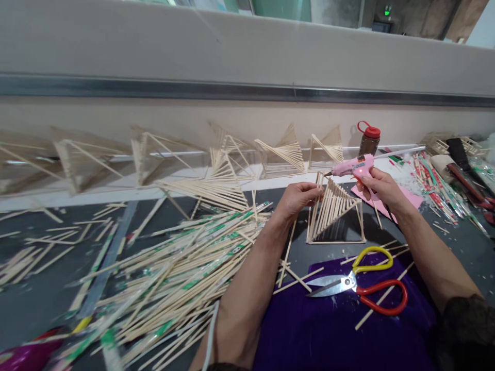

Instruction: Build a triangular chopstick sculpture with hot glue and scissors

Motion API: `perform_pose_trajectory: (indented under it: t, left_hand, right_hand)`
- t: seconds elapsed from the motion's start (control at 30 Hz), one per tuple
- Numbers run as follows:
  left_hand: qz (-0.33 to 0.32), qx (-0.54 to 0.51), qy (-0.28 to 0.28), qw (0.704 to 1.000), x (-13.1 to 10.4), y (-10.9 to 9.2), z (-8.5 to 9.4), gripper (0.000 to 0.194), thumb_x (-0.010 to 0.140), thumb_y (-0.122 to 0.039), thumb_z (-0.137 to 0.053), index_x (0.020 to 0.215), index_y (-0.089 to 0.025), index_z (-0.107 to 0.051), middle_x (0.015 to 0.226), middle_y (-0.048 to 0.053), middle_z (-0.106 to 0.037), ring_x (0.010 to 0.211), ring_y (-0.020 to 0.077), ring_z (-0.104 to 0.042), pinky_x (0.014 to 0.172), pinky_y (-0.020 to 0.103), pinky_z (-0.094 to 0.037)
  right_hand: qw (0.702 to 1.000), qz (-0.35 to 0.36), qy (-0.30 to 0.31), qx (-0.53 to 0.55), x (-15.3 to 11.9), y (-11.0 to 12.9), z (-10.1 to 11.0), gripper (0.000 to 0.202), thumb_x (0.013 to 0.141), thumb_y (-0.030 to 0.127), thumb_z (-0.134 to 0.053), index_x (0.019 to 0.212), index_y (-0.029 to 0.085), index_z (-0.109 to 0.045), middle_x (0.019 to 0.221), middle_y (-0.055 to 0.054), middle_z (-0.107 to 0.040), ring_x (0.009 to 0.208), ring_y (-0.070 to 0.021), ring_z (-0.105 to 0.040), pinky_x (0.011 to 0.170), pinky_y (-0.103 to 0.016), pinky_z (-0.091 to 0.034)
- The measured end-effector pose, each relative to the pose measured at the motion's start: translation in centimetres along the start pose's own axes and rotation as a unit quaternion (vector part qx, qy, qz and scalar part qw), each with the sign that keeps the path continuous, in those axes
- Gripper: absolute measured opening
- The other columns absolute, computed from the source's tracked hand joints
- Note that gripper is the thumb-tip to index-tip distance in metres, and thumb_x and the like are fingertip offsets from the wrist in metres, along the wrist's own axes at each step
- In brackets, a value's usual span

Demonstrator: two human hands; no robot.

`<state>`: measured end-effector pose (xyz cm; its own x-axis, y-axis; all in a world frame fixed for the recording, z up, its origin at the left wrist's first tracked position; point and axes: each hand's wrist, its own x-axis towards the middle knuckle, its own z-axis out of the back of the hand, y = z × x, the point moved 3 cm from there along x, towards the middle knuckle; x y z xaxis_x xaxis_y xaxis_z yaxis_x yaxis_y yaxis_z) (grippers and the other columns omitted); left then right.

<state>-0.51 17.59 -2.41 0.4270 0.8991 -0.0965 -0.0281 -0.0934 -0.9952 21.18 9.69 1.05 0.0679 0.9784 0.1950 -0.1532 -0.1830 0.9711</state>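
Observation:
A pink glue gun [353, 166] is held in my right hand [381, 190], its nozzle pointing left at the top of a small frame of wooden sticks [336, 211]. My left hand [299, 200] pinches the upper left corner of that frame, close to the nozzle. Slanting sticks fan across the frame, which stands on the dark table [297, 247]. In front of it, scissors [350, 281] with one yellow and one red handle lie spread on a purple cloth [309, 330], among a few loose sticks.
Bundles of sticks [185, 268] cover the table left of my left arm. More stick frames [282, 152] stand along the wall. A red-capped bottle [370, 140] is behind the glue gun, with wrapped sticks [441, 180] at the right.

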Motion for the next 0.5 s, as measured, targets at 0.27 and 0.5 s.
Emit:
perform_pose_trajectory:
  t: [0.27, 0.5]
  left_hand:
    - [-0.006, 0.002, -0.008, 1.000, 0.0, 0.0, 0.1, 0.032, 0.053, -0.042, -0.083, 0.069, -0.016, -0.073, 0.068, 0.005, -0.069, 0.064, 0.0146, -0.059, 0.062, 0.027, -0.042]
    - [-0.010, 0.006, -0.022, 1.000, 0.0, -0.2, -0.1, 0.033, 0.050, -0.042, -0.083, 0.066, -0.016, -0.071, 0.064, 0.004, -0.068, 0.062, 0.0144, -0.058, 0.061, 0.027, -0.043]
  right_hand:
    - [0.999, 0.002, -0.022, 0.030, 0.2, 0.3, 1.0, 0.031, 0.077, 0.046, -0.068, 0.080, 0.017, -0.059, 0.071, 0.000, -0.065, 0.048, -0.0075, -0.048, 0.048, -0.025, -0.032]
    - [0.996, -0.015, -0.086, 0.001, 0.1, -0.4, 2.9, 0.035, 0.077, 0.050, -0.068, 0.087, 0.017, -0.063, 0.065, -0.001, -0.064, 0.050, -0.0094, -0.048, 0.048, -0.025, -0.031]
